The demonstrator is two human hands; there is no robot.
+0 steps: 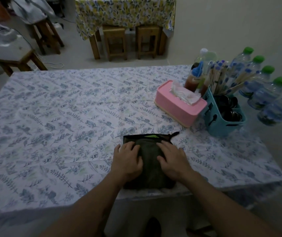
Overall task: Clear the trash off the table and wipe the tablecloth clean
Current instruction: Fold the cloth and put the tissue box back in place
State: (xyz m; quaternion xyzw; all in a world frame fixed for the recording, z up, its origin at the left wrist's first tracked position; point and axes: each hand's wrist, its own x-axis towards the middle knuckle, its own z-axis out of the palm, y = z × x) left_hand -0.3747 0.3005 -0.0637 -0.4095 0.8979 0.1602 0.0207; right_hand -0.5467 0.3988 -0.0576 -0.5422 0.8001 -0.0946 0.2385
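Two hands press flat on a folded dark cleaning cloth (pixel 149 161) near the front edge of the table (pixel 154 195): the left hand (pixel 128 159) and the right hand (pixel 171 161) both lie open, palms down, fingers spread, gripping nothing. The cloth looks soft, light and limp, so it would likely bunch if pushed from one corner; flat pressure over its middle, as now, should carry it along, and the small loop at its far right corner offers a spot to lift it. No trash shows on the floral tablecloth (pixel 59 117), which may itself slide or wrinkle under a hard push. To the left and ahead the room is wide open. On the right stand a pink tissue box (pixel 179 106), a blue basket (pixel 222 124) of chopsticks and water bottles (pixel 265 93), so strokes there need care.
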